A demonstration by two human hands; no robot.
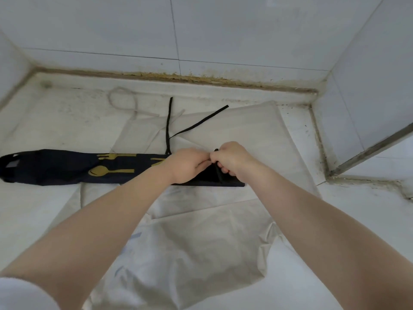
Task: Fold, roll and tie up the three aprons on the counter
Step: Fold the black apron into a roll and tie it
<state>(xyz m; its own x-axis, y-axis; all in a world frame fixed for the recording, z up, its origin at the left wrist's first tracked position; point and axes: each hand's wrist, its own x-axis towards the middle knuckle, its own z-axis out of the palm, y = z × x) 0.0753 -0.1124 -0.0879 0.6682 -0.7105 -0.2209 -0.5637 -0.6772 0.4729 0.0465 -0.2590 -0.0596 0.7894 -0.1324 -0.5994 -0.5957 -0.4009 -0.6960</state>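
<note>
A dark apron (67, 167), folded into a long narrow strip printed with gold cutlery, is laid across a pale desk (29, 211), over two white aprons (245, 135). Its right end is pinched by the left hand (190, 165), while a black strap (218, 173) is gripped by the right hand (232, 158).

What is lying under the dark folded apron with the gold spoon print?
Under the dark apron lies a pale apron, spread on the counter. Both hands cover its right end, so anything beneath there is hidden.
</note>
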